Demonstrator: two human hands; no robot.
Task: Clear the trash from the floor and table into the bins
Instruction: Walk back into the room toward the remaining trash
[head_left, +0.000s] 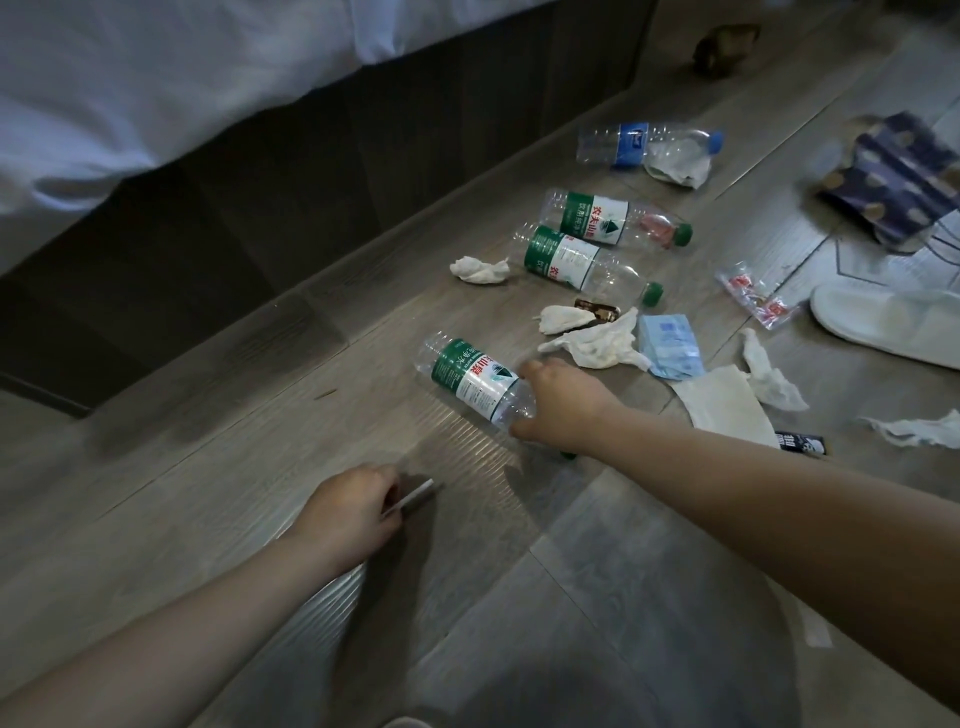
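The right grip (561, 410) is curled round the neck end of an empty water bottle (472, 376) lying on its side on the floor (234, 441), and the left grip (353, 514) pinches a thin white strip (415, 496) nearer the person. The bottle looks light, thin-walled and slippery, likely to dent, so its stiffer shoulder near the cap (569, 455) seems the best hold.

The floor (260, 467) looks like grey wood planks with a faint sheen. The bottle (472, 382) is clear, glossy, smooth plastic. The tissues (597, 343) are crumpled, soft, matt paper. The sheet (156, 78) is white cloth.
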